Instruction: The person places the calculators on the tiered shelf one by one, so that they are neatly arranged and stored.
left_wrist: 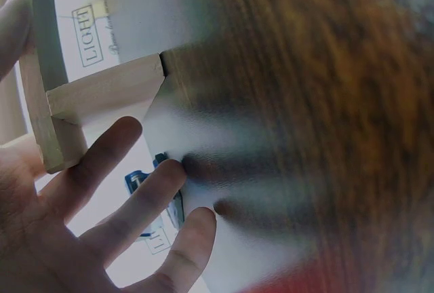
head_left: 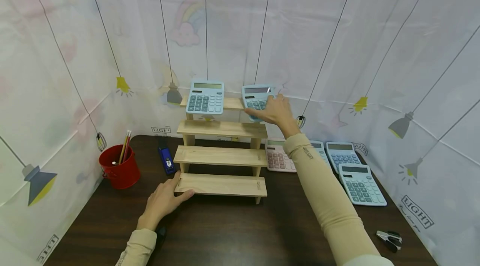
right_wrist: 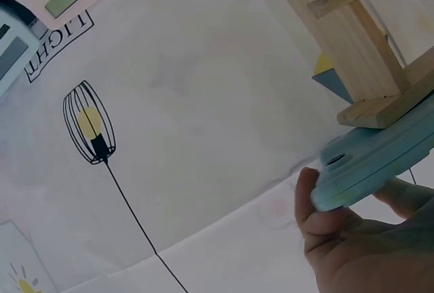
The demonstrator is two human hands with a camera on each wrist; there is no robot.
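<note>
My right hand (head_left: 276,111) grips a light blue calculator (head_left: 256,96) by its right side, thumb across its front. The calculator leans on the top shelf of a wooden four-step display rack (head_left: 221,155). In the right wrist view, fingers (right_wrist: 324,222) bend around the edge of that calculator (right_wrist: 380,154), close against the wood. Another light blue calculator (head_left: 205,97) stands on the left of the top shelf. At the bottom step's left end is my left hand (head_left: 162,201), its thumb along the front edge. The left wrist view has its other fingers (left_wrist: 146,194) spread and extended beside the rack's end (left_wrist: 108,93).
A red bucket (head_left: 121,170) with pencils and a blue stapler (head_left: 166,159) sit left of the rack. Right of it lie a pink calculator (head_left: 278,159) and several blue ones (head_left: 361,186). A staple remover (head_left: 390,239) lies near the table's right edge. Printed curtains stand behind.
</note>
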